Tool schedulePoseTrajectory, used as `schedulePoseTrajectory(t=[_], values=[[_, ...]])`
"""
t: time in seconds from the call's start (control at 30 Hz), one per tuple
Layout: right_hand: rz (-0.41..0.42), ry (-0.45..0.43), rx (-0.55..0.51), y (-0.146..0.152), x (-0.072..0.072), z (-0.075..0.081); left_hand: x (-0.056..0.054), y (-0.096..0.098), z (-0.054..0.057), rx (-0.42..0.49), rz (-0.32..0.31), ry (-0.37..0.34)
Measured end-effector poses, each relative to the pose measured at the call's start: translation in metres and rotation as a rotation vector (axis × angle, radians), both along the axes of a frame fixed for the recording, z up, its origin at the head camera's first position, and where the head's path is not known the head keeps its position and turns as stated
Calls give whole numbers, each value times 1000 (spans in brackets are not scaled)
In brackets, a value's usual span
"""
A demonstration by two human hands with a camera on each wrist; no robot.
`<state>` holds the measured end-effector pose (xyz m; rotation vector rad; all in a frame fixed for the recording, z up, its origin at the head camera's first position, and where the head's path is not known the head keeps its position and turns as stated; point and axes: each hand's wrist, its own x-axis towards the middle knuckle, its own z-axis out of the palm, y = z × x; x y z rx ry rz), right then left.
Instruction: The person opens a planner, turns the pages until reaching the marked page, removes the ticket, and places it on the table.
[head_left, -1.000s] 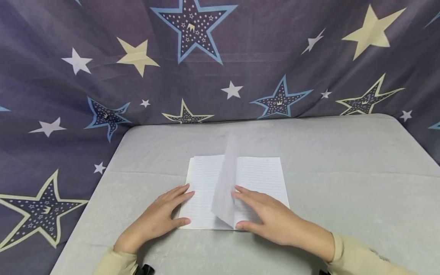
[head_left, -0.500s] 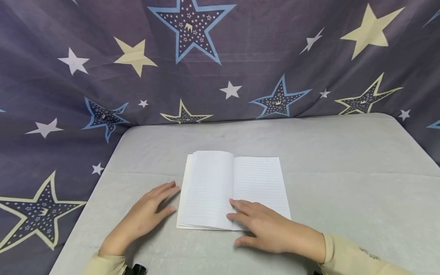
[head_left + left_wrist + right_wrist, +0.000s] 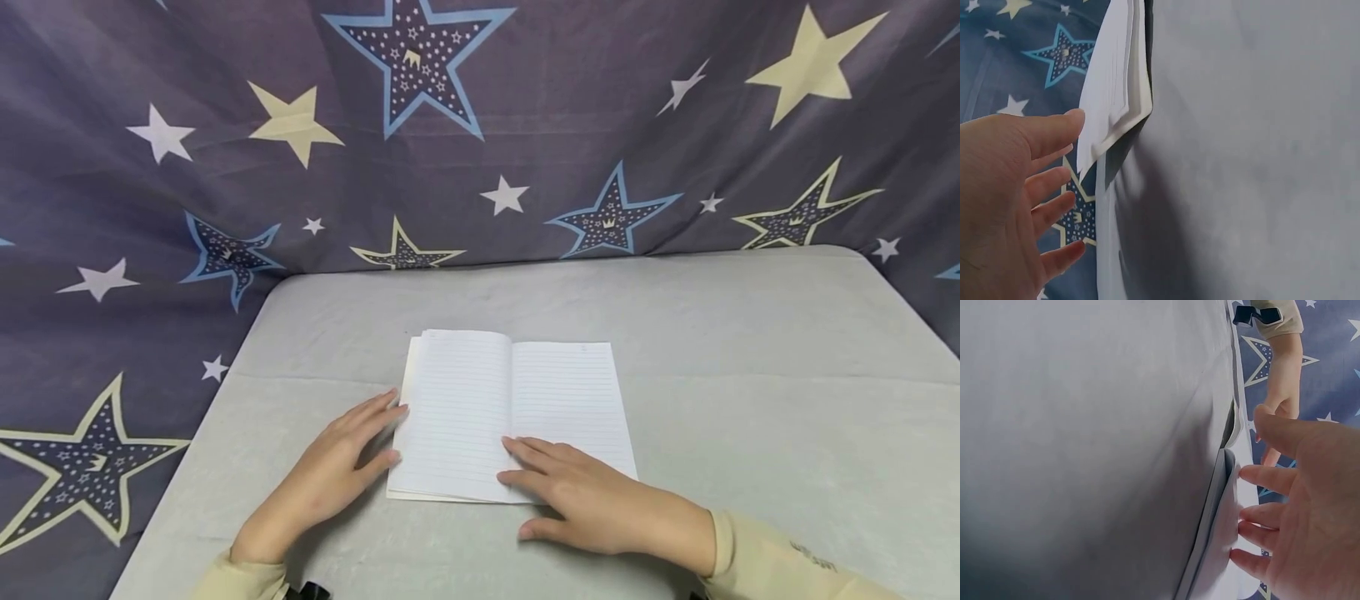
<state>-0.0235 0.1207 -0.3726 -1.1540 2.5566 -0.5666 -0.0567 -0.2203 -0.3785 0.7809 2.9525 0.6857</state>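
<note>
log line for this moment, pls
notebook: open, ruled | left grip: at notebook's left side | right grip: over lower part of right page

I see the notebook (image 3: 465,408) on the bench (image 3: 750,400), cloth (image 3: 450,167) behind, left hand (image 3: 337,458) at its left, right hand (image 3: 581,496) lower right.
</note>
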Motion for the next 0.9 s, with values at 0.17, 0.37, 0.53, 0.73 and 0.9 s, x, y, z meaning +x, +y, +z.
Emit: schedulePoseTrajectory(t=[0.17,0.37,0.53,0.73,0.9], values=[[0,-7,1,0,-1,0,2,8,-1,-17,-18,-19],[3,-15,-3,-1,-1,0,4,16,-5,-64,-54,-33],[0,-15,-35,2,-3,1,2,18,-10,-94,-72,-62],[-31,62,-100,20,-7,5,1,17,-11,-107,-72,-123],[-87,98,-120,48,-10,7,1,16,-10,-105,-74,-136]])
